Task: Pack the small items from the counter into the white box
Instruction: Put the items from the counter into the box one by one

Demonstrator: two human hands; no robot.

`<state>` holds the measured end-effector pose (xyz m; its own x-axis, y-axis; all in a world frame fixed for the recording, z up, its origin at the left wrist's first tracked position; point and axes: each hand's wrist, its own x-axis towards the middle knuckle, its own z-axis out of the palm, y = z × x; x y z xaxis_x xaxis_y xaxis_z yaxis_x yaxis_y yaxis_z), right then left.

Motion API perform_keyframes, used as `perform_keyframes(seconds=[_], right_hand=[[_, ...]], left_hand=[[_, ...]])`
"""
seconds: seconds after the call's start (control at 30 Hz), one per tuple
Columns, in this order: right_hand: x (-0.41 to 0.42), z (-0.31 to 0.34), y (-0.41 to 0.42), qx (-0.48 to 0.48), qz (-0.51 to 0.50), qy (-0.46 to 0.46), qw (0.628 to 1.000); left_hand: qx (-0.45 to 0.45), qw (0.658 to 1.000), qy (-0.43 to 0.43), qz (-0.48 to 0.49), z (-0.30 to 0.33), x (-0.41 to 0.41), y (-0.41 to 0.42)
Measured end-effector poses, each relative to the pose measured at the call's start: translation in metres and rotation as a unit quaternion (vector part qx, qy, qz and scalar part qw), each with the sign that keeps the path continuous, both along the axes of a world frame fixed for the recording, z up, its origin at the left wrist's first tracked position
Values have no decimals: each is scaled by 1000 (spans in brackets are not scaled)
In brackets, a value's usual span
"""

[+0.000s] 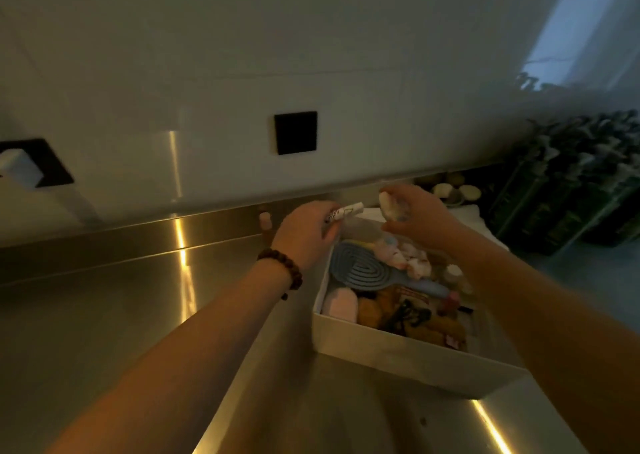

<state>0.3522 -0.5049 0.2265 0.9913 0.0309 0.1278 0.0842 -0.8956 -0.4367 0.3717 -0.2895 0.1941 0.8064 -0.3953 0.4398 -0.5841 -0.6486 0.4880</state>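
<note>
The white box (pixel 398 353) stands on the steel counter (pixel 104 315), filled with several small items: a blue-grey hairbrush (pixel 363 270), a pink pad (pixel 341 303), yellow and brown pieces (pixel 377 310). My left hand (pixel 304 235), with a bead bracelet on the wrist, hovers over the box's far left corner, gripping a small white printed tube (pixel 346 211). My right hand (pixel 415 216) is above the far end of the box and holds a small pale item (pixel 389 206). The image is dim and slightly blurred.
A small bottle (pixel 265 220) stands against the steel upstand behind my left hand. Several round jars (pixel 453 190) sit at the back right, with dark green crates (pixel 571 190) beyond them. Black wall sockets (pixel 296 132) are on the white wall.
</note>
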Motion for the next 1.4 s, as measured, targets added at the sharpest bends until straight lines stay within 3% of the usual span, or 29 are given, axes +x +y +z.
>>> perform_keyframes(seconds=[0.2, 0.43, 0.53, 0.63, 0.7, 0.8, 0.9, 1.03, 1.4], right_hand=[[-42, -13, -50, 41, -32, 12, 999], [-78, -27, -81, 36, -46, 42, 997], [-89, -28, -81, 18, -34, 66, 997], [-101, -34, -76, 38, 20, 86, 995], [-106, -42, -72, -7, 44, 120, 992], [-106, -55, -66, -86, 89, 159, 979], [-107, -64, -64, -97, 121, 177, 972], [-106, -65, -65, -98, 118, 189, 970], [-115, -71, -62, -103, 141, 237, 956]], left_hand=[[141, 988, 46, -47, -19, -1, -55], [295, 935, 180, -80, -42, -1, -68], [279, 945, 146, -91, -42, -7, -69], [205, 969, 57, -130, -36, -21, -77], [156, 969, 16, -191, -32, -34, -84], [184, 943, 61, -271, -34, -46, -93], [262, 913, 137, -281, -43, -50, -95], [320, 889, 165, -283, -54, -49, -95], [343, 876, 187, -281, -60, -44, -97]])
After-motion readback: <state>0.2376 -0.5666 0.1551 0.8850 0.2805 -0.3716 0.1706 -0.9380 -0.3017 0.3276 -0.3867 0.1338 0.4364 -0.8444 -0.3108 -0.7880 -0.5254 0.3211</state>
